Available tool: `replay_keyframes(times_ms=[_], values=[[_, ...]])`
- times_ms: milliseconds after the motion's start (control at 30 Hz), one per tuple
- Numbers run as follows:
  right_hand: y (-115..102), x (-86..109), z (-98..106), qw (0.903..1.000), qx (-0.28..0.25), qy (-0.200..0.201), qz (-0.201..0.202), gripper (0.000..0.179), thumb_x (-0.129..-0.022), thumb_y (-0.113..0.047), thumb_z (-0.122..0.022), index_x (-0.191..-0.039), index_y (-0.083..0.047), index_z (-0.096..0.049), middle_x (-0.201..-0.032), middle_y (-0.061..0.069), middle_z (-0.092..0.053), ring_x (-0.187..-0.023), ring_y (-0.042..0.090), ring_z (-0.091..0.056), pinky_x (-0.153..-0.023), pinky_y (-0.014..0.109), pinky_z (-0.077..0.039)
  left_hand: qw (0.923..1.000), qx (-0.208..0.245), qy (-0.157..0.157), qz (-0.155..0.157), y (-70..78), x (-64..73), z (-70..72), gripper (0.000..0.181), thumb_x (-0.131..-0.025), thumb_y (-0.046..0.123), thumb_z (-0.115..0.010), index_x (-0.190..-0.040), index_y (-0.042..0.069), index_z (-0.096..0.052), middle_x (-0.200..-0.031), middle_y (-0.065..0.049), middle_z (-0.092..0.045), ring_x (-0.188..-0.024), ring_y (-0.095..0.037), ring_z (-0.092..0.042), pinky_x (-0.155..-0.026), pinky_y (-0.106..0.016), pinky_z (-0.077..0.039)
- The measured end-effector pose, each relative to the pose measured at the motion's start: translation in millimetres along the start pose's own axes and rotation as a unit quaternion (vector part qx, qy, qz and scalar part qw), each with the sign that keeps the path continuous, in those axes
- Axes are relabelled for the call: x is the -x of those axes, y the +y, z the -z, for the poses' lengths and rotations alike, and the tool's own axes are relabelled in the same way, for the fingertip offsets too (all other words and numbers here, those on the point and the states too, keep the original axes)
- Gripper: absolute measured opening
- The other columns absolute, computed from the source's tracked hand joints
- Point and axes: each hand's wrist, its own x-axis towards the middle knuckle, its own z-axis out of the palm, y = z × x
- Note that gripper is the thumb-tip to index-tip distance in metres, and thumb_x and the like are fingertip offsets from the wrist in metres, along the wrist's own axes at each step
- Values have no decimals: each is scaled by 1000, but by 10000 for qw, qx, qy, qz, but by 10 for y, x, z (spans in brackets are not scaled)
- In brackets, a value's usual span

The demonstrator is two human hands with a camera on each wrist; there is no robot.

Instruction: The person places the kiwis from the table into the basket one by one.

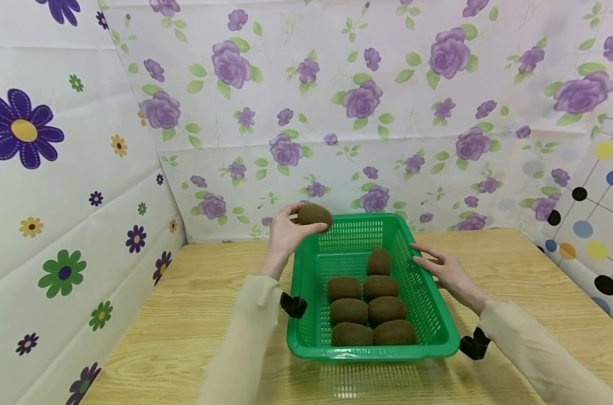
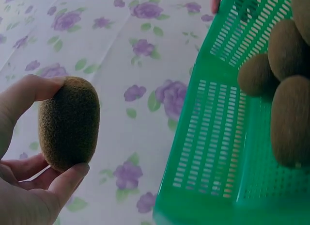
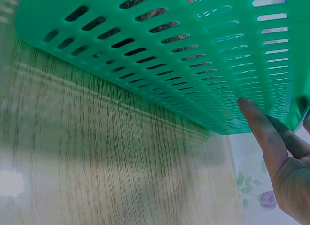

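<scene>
In the head view my left hand (image 1: 286, 235) pinches a brown kiwi (image 1: 315, 217) above the far left corner of a green plastic basket (image 1: 372, 353). Thumb and fingertips hold opposite ends of that kiwi (image 2: 70, 123) in the left wrist view. Several more kiwis (image 1: 349, 311) lie inside the basket, mostly in two columns toward the near side. My right hand (image 1: 450, 275) holds the basket's right rim, with fingertips over the edge. From the right wrist, one finger (image 3: 261, 133) is seen along the slotted outer wall; the rest of that hand is partly out of frame.
The basket stands on a wood-grain table (image 1: 210, 315). Behind the table hangs a white cloth (image 1: 286, 101) with purple flowers. More patterned cloth (image 1: 84, 214) lines the left side, and a dotted one (image 1: 595, 225) the right.
</scene>
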Motion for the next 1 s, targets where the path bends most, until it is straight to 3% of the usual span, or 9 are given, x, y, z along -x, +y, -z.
replay_keyframes(times_ms=[300,500,800,1000], values=[[9,7,8,10000,-45,-37,-9,57,-93,-28,-53,-142,-9,-30,-135,29,-30,-100,32,-55,-68,45,-50,9998,-158,-110,-106,1,-12,-363,62,-67,24,-82,-120,8,-55,-112,-5,-52,-93,-21,-52,-71,-32,-47],[10,-17,-5,9999,-144,-20,-27,56,-93,-27,-53,-141,-10,-32,-133,29,-34,-97,30,-56,-69,46,-50,9984,-492,-192,-181,-66,3,-570,65,-67,28,-81,-122,7,-54,-114,-7,-53,-93,-21,-53,-72,-32,-47],[6,-30,-17,9997,-216,-95,-38,57,-93,-26,-53,-142,-10,-30,-131,30,-35,-96,33,-57,-67,47,-50,9959,-846,-115,-290,-211,30,-720,67,-67,27,-82,-123,6,-53,-120,-9,-50,-106,-24,-48,-81,-36,-44],[18,-11,5,9997,-227,-76,-71,58,-92,-28,-53,-142,-11,-30,-130,31,-36,-93,31,-58,-66,47,-50,9926,-1146,-272,-286,-315,8,-824,67,-68,25,-81,-125,5,-52,-120,-11,-49,-107,-26,-46,-83,-37,-43]])
